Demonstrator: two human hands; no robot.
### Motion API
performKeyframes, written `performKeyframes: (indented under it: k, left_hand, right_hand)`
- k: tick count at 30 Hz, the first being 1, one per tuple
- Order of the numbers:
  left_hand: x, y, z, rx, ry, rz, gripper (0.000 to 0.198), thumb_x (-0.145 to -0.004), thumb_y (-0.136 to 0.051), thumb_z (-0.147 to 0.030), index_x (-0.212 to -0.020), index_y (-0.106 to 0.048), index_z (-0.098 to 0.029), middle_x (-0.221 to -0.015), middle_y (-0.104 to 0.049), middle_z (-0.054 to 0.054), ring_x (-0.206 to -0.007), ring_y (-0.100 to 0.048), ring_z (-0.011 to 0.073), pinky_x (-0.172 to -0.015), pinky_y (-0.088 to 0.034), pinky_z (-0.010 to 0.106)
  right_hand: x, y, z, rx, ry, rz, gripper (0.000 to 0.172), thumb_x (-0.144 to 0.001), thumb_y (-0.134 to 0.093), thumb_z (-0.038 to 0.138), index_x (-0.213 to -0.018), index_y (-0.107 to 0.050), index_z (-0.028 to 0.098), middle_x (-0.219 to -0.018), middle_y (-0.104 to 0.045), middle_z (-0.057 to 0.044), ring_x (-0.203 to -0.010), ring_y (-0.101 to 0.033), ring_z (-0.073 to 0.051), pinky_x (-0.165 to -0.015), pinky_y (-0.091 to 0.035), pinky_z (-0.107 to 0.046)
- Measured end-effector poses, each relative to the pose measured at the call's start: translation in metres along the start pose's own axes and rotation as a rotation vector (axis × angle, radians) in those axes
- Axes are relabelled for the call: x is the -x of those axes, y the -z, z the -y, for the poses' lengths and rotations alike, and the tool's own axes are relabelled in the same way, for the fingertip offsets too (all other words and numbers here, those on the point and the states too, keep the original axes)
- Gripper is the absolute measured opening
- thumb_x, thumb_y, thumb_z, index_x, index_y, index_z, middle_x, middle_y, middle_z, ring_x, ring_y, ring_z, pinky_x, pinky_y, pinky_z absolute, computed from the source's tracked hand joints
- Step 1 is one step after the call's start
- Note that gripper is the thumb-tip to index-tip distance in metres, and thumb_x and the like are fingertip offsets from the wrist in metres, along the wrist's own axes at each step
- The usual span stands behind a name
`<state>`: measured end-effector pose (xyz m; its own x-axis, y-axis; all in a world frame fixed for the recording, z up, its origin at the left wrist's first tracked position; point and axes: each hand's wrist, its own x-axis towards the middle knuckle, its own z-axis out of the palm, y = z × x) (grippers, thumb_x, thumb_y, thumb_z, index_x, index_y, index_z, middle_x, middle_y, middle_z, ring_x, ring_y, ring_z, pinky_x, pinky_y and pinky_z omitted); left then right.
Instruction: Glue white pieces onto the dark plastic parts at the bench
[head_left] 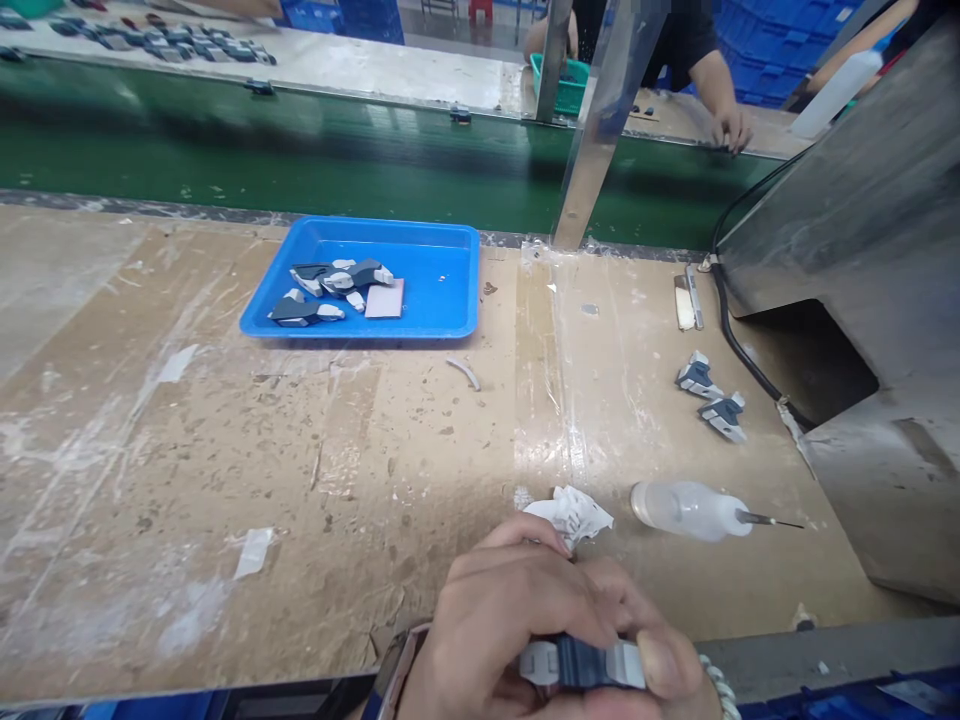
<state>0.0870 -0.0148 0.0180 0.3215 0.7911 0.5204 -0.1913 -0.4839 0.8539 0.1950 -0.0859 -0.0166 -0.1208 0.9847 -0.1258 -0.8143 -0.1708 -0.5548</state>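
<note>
Close to the table's front edge, my left hand (502, 610) and my right hand (652, 640) come together around a small dark blue and light grey plastic part (585, 664). Fingers of both hands are closed on it, and parts of the right hand are hidden behind the left. Just beyond my fingers lies a crumpled white tissue (574, 513). To its right, a clear squeeze bottle with a needle tip (694, 510) rests on its side. Two similar grey and blue parts (712, 395) sit farther back on the right.
A blue tray (442, 325) holds several similar parts (330, 285) and a pinkish square pad (385, 299). A knife (694, 298) lies near a black cable and a metal housing (862, 450). Behind runs a green conveyor (337, 160), with a metal post and a co-worker's hand (731, 128) beyond.
</note>
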Motion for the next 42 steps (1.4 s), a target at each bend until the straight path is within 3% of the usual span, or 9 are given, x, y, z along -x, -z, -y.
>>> performKeyframes:
  k: [7,15,20,24,28,31,37,42]
  left_hand:
    - [0.001,0.004,0.000,0.016,0.005,0.014,0.034,-0.087,-0.082,-0.045,-0.085,-0.059,-0.020,-0.069,-0.072,-0.003,-0.058,-0.071,0.0108,-0.079,-0.055,0.027]
    - [-0.002,0.004,0.001,0.022,-0.006,0.054,0.032,-0.090,-0.078,-0.046,-0.086,-0.059,-0.021,-0.069,-0.074,-0.002,-0.059,-0.072,0.0114,-0.078,-0.056,0.029]
    - [0.000,0.005,0.002,0.034,-0.012,0.040,0.033,-0.089,-0.080,-0.044,-0.085,-0.058,-0.020,-0.069,-0.073,-0.003,-0.059,-0.072,0.0109,-0.080,-0.055,0.027]
    - [0.001,0.007,0.001,0.035,-0.026,0.080,0.032,-0.090,-0.080,-0.042,-0.085,-0.058,-0.019,-0.072,-0.074,-0.002,-0.063,-0.073,0.0099,-0.085,-0.054,0.024]
    - [-0.001,0.007,0.002,0.056,-0.010,0.082,0.033,-0.088,-0.082,-0.042,-0.085,-0.059,-0.019,-0.074,-0.075,-0.003,-0.063,-0.073,0.0095,-0.085,-0.053,0.023]
    - [-0.001,0.008,0.002,0.056,-0.018,0.103,0.030,-0.089,-0.081,-0.040,-0.086,-0.059,-0.019,-0.074,-0.075,-0.002,-0.063,-0.073,0.0098,-0.085,-0.054,0.024]
    - [-0.002,0.010,0.000,0.038,-0.014,0.102,0.031,-0.090,-0.080,-0.042,-0.088,-0.059,-0.019,-0.073,-0.076,0.000,-0.061,-0.073,0.0108,-0.081,-0.055,0.026]
    - [-0.002,0.008,0.001,0.030,-0.019,0.093,0.029,-0.090,-0.081,-0.038,-0.088,-0.060,-0.019,-0.075,-0.076,-0.001,-0.065,-0.074,0.0096,-0.085,-0.055,0.023]
  right_hand:
    - [-0.002,0.000,0.005,0.036,-0.086,0.117,0.031,-0.077,-0.079,0.048,-0.087,-0.068,0.021,-0.084,-0.052,-0.002,-0.082,-0.045,-0.018,-0.076,-0.036,-0.030]
    - [-0.004,-0.007,0.010,0.128,-0.135,0.091,0.041,-0.073,-0.075,0.058,-0.078,-0.057,0.021,-0.080,-0.045,-0.003,-0.077,-0.041,-0.019,-0.075,-0.036,-0.033]
    - [-0.002,-0.007,0.010,0.118,-0.119,0.037,0.041,-0.071,-0.080,0.057,-0.083,-0.064,0.021,-0.082,-0.055,-0.004,-0.077,-0.050,-0.019,-0.077,-0.042,-0.034]
    - [0.000,-0.002,0.008,0.083,-0.063,0.076,0.034,-0.079,-0.080,0.050,-0.098,-0.070,0.023,-0.083,-0.065,-0.003,-0.083,-0.063,-0.022,-0.090,-0.047,-0.039]
    - [0.006,0.005,0.003,0.074,-0.011,0.106,0.034,-0.085,-0.077,0.050,-0.109,-0.074,0.027,-0.095,-0.071,-0.004,-0.094,-0.066,-0.024,-0.097,-0.046,-0.042]
    - [0.007,0.006,0.002,0.099,0.018,0.098,0.034,-0.087,-0.074,0.051,-0.111,-0.073,0.027,-0.100,-0.071,-0.005,-0.095,-0.065,-0.024,-0.095,-0.047,-0.042]
    - [-0.004,-0.005,0.010,0.087,-0.060,0.129,0.032,-0.080,-0.080,0.047,-0.090,-0.065,0.021,-0.086,-0.056,-0.002,-0.079,-0.055,-0.018,-0.083,-0.046,-0.035]
    - [0.003,0.004,0.002,0.054,0.004,0.136,0.031,-0.087,-0.073,0.048,-0.106,-0.068,0.024,-0.096,-0.062,-0.004,-0.086,-0.057,-0.019,-0.085,-0.045,-0.035]
